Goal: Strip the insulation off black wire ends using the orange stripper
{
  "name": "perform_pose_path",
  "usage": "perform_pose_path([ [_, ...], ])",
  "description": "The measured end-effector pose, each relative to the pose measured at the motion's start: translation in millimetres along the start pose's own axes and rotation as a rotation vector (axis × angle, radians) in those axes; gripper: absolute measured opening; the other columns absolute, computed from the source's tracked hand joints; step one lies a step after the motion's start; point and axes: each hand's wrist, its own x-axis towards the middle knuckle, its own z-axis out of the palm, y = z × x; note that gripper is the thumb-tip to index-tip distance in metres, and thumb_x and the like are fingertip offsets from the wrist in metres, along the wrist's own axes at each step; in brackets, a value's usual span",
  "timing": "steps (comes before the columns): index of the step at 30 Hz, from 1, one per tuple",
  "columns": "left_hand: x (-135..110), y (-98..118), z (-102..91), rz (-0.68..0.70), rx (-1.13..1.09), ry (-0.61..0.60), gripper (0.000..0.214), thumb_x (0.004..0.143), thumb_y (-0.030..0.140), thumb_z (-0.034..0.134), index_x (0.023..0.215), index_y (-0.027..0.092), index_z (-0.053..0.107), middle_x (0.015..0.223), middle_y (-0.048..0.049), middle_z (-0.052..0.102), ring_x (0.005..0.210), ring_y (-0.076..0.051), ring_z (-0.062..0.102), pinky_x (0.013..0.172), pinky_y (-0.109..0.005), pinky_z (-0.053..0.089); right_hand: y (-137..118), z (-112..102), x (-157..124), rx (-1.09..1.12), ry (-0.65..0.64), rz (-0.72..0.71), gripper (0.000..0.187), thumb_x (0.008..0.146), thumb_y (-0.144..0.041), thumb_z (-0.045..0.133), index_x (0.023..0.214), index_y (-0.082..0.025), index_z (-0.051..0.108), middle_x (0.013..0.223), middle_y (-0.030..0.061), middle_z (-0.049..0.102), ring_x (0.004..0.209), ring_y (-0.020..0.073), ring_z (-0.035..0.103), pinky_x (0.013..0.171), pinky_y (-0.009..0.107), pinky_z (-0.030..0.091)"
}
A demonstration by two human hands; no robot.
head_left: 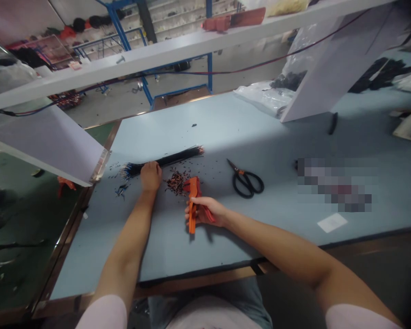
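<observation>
Bench [171, 253], pale blue and broad, spreads before the person and carries everything within reach. On its left half lies the black wire bundle [178, 157], its long axis running mostly crosswise, the right end slightly farther from the body than the left. Both ends fan out into loose tips, the right-hand ones coppery.

The left grip [151, 176] is the nearer one, resting right on the bundle, a little left of its middle. Its fingers are curled down over the wires with no visible gap; how they close on the far side cannot be seen. The right grip [207, 210] is on the near side of the bundle, to the right of the left grip and apart from the wires, so the bundle's longer free stretch lies ahead of it, away from the body.

That right grip is wrapped around the orange-and-red pliers [193, 188], whose handles stand spread. The head of the tool points away from the body toward the bundle's right part and stops short of it. The black-handled scissors [240, 172] lie farther right, untouched. Smallest of all, a heap of scraps [176, 182] sits between bundle and pliers, just beside the tool's head.
</observation>
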Motion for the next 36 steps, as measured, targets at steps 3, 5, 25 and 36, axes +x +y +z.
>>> perform_pose_path([
  [3, -3.8, -2.4, -3.8, -0.045, -0.096, 0.111, 0.022, 0.089, 0.023, 0.035, 0.093, 0.015, 0.055, 0.092, -0.0129, 0.060, 0.090, -0.023, 0.057, 0.084, -0.035, 0.041, -0.2, 0.8, -0.4, -0.010, 0.005, -0.005, 0.014, 0.087, -0.026, 0.055, 0.086, -0.012, 0.058, 0.076, 0.0072, 0.066, 0.071, 0.0218, 0.066, 0.076, 0.045, 0.049],
  [5, -4.8, -1.4, -8.9, -0.073, -0.167, 0.196, 0.022, 0.090, 0.026, 0.034, 0.093, 0.016, 0.053, 0.092, -0.0125, 0.060, 0.090, -0.022, 0.057, 0.084, -0.035, 0.042, -0.5, 1.5, -1.0, -0.015, 0.014, -0.002, 0.015, 0.087, -0.026, 0.053, 0.085, -0.012, 0.058, 0.076, 0.0072, 0.065, 0.070, 0.0218, 0.066, 0.076, 0.045, 0.049],
  [25, 85.8, -77.0, -102.0, -0.173, -0.868, 0.196, 0.012, 0.077, 0.007, 0.053, 0.076, 0.018, 0.049, 0.064, 0.0022, 0.060, 0.061, -0.008, 0.058, 0.063, -0.021, 0.047, -1.0, 8.7, -6.5, -0.006, 0.029, 0.008, 0.015, 0.088, -0.023, 0.048, 0.086, -0.013, 0.059, 0.077, 0.0081, 0.068, 0.070, 0.0216, 0.067, 0.076, 0.043, 0.051],
  [36, 36.9, -60.1, -121.2, 0.197, -0.107, 0.191, 0.017, 0.091, 0.024, 0.041, 0.093, 0.017, 0.057, 0.094, -0.0082, 0.062, 0.090, -0.019, 0.055, 0.083, -0.034, 0.040, -1.3, 14.8, -11.3, -0.035, 0.087, -0.007, 0.018, 0.088, -0.022, 0.047, 0.084, -0.013, 0.062, 0.076, 0.0074, 0.068, 0.071, 0.0215, 0.068, 0.072, 0.040, 0.052],
])
